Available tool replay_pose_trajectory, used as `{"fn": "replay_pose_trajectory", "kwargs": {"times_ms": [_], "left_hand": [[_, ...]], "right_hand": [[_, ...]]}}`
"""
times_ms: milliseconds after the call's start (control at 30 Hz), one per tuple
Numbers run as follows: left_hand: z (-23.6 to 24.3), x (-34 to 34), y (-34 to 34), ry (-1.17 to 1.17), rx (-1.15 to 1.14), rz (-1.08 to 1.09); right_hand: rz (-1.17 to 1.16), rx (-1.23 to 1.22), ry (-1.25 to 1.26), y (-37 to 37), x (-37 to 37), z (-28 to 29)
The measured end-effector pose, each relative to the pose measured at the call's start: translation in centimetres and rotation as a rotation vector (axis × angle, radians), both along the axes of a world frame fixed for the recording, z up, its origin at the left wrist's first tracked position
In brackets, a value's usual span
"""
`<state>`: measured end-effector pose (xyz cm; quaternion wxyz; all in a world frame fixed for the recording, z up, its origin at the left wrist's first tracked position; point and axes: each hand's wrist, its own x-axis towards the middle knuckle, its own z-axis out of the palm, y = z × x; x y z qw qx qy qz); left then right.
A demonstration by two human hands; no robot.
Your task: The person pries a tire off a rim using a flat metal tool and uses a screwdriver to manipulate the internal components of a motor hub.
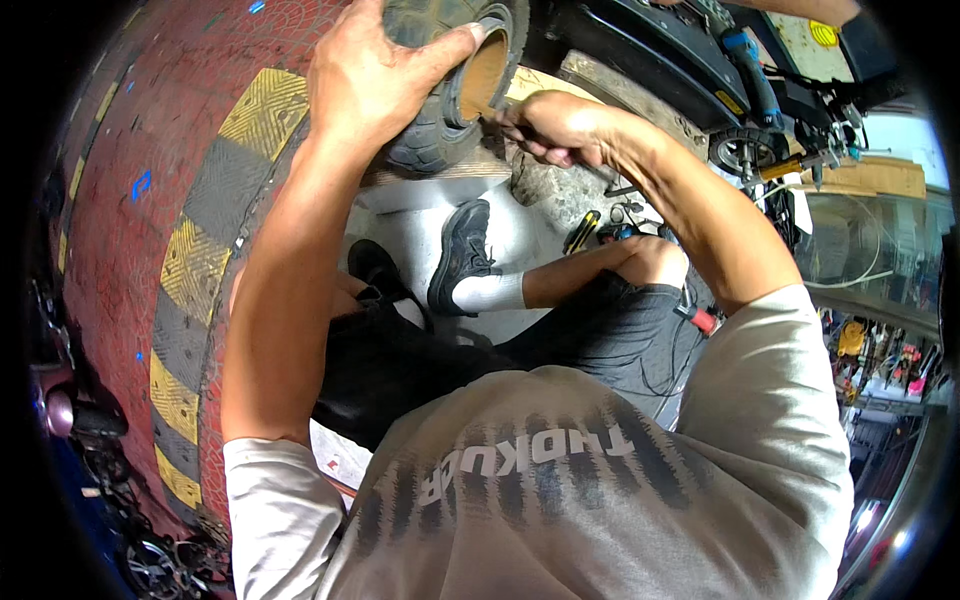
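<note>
My left hand [375,80] grips a black tyre [420,140], fingers over its upper left and thumb reaching to the wheel's rim. The wheel stands upright, its rusty brown inside [480,70] showing. My right hand [550,130] is at the rim's lower right with fingers curled; what they hold is too hidden to make out. Beneath the tyre lies a layered wooden board [425,172], beside a rough stone block [550,195].
Another person's bare arm [810,8] enters at the top right, above a black scooter [680,70] and a blue power tool [752,80]. Tools and cables [610,230] lie right of my feet [465,245]. A yellow-and-black ramp strip [260,110] runs along the red floor [140,120].
</note>
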<state>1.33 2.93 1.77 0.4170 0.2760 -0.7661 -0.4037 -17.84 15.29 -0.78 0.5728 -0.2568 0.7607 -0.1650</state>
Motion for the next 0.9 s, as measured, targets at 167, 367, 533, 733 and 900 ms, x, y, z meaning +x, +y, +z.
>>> {"fn": "replay_pose_trajectory", "kwargs": {"times_ms": [167,367,533,733,900], "left_hand": [[-0.6,0.0,-0.4,-0.047,-0.15,0.064],[-0.9,-0.2,-0.4,0.056,-0.052,-0.012],[-1.8,-0.5,-1.0,-0.07,-0.129,0.046],[-1.1,-0.2,-0.5,0.086,-0.008,-0.044],[-0.7,-0.3,-0.1,0.088,0.029,-0.06]], "right_hand": [[0.571,-0.296,0.948,2.9,1.0,0.4],[0.635,-0.665,1.272,2.7,0.1,2.5],[0.722,-0.877,1.549,-0.9,-2.8,-0.1],[0.594,-0.773,1.512,-2.0,-2.3,-0.9],[0.52,-0.625,1.424,-2.5,-1.8,-2.3]]}}
